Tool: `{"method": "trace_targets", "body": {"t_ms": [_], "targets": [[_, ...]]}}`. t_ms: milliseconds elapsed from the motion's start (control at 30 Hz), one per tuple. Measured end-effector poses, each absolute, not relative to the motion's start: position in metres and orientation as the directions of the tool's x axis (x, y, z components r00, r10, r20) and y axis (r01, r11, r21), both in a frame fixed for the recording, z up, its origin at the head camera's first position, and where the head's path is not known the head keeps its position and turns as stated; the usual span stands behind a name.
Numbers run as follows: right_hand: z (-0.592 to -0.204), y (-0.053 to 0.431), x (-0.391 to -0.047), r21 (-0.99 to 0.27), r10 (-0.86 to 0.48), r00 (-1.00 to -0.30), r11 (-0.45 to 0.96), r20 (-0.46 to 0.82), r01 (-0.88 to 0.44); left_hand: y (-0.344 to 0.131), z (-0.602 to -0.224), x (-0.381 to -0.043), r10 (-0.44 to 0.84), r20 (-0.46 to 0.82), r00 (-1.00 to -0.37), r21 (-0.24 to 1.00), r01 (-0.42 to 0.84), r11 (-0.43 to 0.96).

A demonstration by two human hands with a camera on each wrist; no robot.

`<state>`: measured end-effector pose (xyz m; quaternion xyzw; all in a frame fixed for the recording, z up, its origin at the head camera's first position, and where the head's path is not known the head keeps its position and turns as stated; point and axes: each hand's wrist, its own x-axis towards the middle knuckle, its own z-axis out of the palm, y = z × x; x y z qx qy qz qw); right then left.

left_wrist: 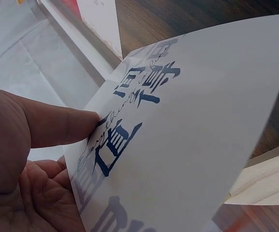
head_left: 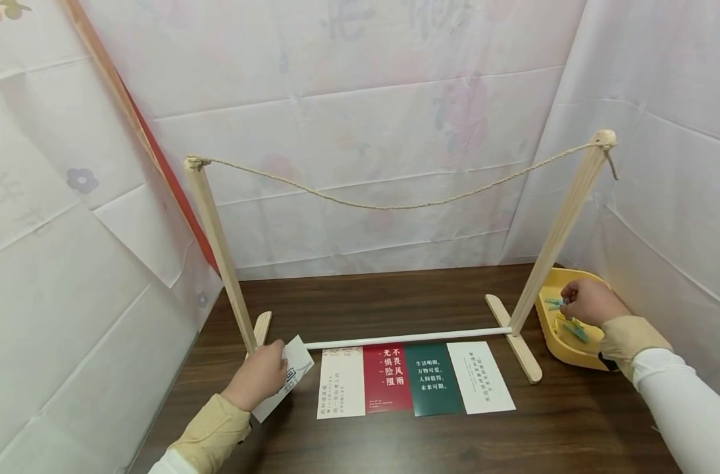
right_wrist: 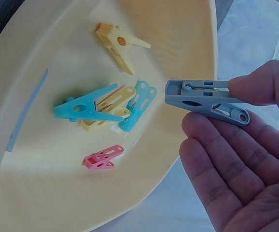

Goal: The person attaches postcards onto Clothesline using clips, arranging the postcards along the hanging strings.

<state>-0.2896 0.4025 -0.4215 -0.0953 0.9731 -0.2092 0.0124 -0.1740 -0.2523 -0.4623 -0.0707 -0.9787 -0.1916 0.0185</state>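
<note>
My left hand [head_left: 258,376] pinches a white card [left_wrist: 212,116] by its edge, thumb on the printed face. Dark blue characters and thin script cross the card, which is tilted beside the left post's foot. Over at the right, my right hand [head_left: 593,303] is above a yellow tray [right_wrist: 37,188]. Between its thumb and fingers it holds a grey-blue clothespin [right_wrist: 197,99]. Below, in the tray, lie several clothespins: a turquoise clothespin [right_wrist: 83,107], a yellow clothespin [right_wrist: 117,43] and a pink clothespin [right_wrist: 103,158] among them.
A sagging rope [head_left: 389,207] spans two wooden posts [head_left: 220,250], joined low down by a white rod [head_left: 407,338]. In front of the rod, a cream card [head_left: 342,388], a red card [head_left: 387,385], a green card [head_left: 436,388] and a white printed card [head_left: 481,382] lie in a row.
</note>
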Motion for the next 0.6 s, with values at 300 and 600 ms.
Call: {"method": "trace_targets", "body": {"t_ms": [300, 600], "targets": [[-0.4170, 0.3983, -0.2915, -0.392, -0.190, -0.981, 0.899, 0.051, -0.194, -0.2561, -0.4631, -0.1752, 0.134, 0.079, -0.988, 0.365, 0.154, 0.918], [-0.4161, 0.3951, -0.2889, -0.438, -0.185, -0.979, 0.876, 0.080, -0.202, -0.2591, -0.4619, -0.1724, 0.138, 0.069, -0.988, 0.372, 0.154, 0.915]]}}
